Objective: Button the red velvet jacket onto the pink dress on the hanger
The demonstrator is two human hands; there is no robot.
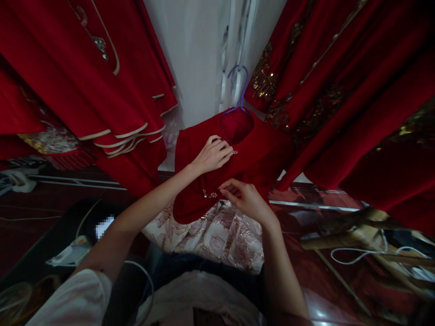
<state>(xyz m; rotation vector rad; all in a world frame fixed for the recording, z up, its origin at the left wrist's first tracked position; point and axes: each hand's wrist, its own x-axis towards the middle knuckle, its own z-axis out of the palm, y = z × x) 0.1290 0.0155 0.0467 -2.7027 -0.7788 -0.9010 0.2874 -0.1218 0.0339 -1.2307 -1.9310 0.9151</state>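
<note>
A red garment (258, 158) with a round neckline hangs on a purple hanger (243, 88); its lower part lies over patterned, shiny pale fabric on my lap. My left hand (214, 155) rests on the garment just below the neckline, fingers bent and fingertips closed at the cloth beside a small shiny ornament (234, 152). Lower down, my right hand (243, 198) is held near the garment's bottom edge with thumb and forefinger brought together. Whatever is between them is too small to make out. Small beaded ornaments (212, 195) sit on the red cloth left of the right fingertips.
Red garments with pale-edged hems (132, 90) hang at the left, and red ones with gold sequins (265, 81) at the right. The patterned fabric (217, 231) covers my lap. A wooden frame (340, 237) with a white cable stands right; a dark surface (50, 240) lies left.
</note>
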